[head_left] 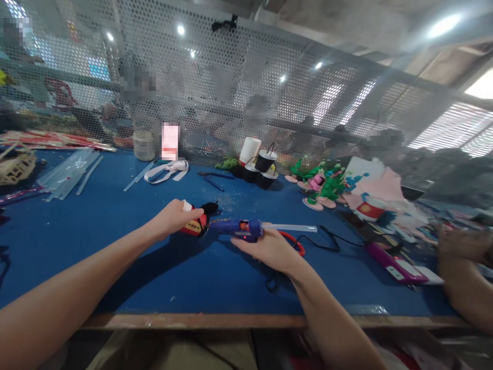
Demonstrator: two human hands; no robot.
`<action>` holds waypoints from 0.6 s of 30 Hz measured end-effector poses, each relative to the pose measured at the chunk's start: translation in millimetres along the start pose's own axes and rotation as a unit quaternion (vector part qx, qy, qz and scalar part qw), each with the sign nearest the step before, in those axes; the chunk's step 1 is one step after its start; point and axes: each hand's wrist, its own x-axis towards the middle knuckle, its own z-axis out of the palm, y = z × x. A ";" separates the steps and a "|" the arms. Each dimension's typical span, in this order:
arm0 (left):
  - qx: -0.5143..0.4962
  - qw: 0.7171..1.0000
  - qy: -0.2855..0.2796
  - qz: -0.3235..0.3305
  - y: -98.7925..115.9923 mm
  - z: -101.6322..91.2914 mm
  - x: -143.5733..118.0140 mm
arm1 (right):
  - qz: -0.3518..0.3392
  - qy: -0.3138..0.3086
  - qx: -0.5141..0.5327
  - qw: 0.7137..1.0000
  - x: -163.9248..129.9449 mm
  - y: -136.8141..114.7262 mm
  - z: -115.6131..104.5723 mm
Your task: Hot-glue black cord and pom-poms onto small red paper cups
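Head view: left hand (173, 218) half-hides red toy (196, 226).

Craft workshop bench before you, blue-topped worktable (115, 267) with wooden front edge, perforated metal mesh partition (239, 92) behind it, loose glue sticks (69, 172), glue gun (241, 228), stacked paper cups (250, 150), finished foam ornaments (321, 187), a co-worker's hand (460, 246) at your right.
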 end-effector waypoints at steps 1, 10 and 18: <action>0.000 1.000 -0.001 0.001 -0.2 -0.1 0.1 | -0.012 0.004 -0.004 1.000 0.1 0.2 0.3; -0.003 1.000 0.004 -0.004 -1.5 0.0 0.7 | -0.098 0.017 -0.030 0.995 2.1 0.7 1.2; -0.012 1.000 0.005 0.003 -2.9 0.6 0.6 | -0.085 0.001 -0.026 0.996 1.2 -0.5 0.4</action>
